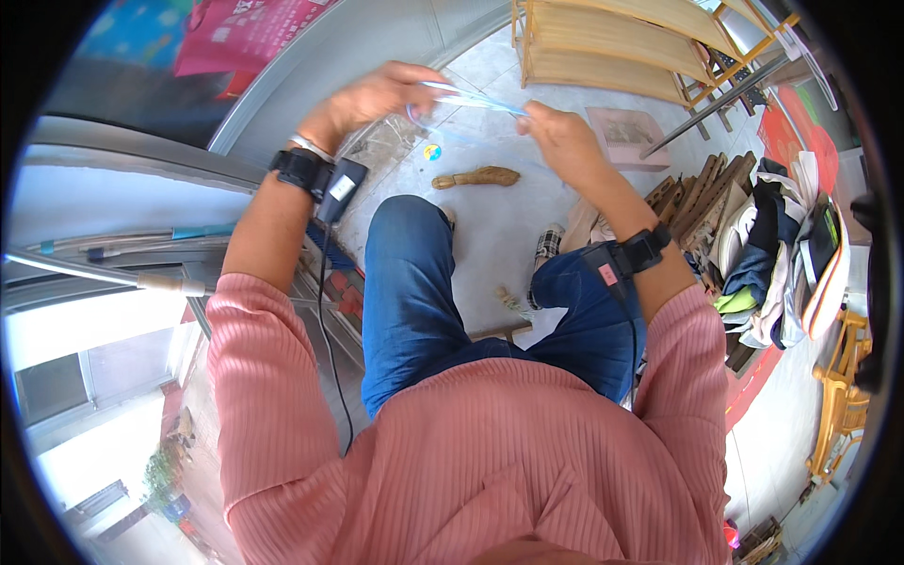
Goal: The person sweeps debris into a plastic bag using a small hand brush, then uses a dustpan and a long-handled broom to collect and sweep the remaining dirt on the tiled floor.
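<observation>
A loop of thin light-blue and white cord (474, 99) is stretched between my two hands above the floor. My left hand (395, 88), blurred, has its fingers closed around one end of the strands. The other end is pinched by my right hand (561, 134), between thumb and fingers. A loose strand curves below the taut part and fades into blur. On the floor under the cord lies a brown bundle of dry fibre (477, 177), narrower at its left end. Close to it is a small round yellow-and-blue disc (432, 152).
At the right, clothes (759, 247) are heaped beside brown wooden slats (706, 191). A pink box (627, 139) sits ahead, near a metal pole (713, 106) and a tan slatted rack (614, 46). To the left runs a grey metal frame (141, 159); a pink bag (244, 32) is beyond.
</observation>
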`<state>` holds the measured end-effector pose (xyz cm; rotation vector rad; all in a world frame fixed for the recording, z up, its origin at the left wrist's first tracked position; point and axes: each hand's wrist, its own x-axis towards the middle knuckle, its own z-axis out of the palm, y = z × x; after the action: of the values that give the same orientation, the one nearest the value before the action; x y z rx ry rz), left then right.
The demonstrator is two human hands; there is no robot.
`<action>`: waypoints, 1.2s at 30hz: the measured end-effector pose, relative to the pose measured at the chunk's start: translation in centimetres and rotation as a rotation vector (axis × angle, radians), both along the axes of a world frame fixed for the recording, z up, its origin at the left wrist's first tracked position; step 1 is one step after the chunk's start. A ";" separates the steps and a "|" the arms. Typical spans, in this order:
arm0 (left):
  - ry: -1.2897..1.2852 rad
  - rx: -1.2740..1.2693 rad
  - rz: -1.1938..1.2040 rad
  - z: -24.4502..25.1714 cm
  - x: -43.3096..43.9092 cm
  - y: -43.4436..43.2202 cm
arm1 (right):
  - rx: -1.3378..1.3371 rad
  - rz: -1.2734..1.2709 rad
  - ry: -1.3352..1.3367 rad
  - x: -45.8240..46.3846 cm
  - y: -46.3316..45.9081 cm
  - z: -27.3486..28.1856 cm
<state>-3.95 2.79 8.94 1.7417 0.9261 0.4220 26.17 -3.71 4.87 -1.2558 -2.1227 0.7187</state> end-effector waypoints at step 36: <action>0.235 1.298 -0.101 1.9 16.4 -13.4 | -0.190 -0.216 0.441 6.5 -12.6 1.3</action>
<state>12.44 -10.65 10.85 3.0429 0.7288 0.8748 32.65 -16.35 6.21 -1.2611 -1.5680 1.0120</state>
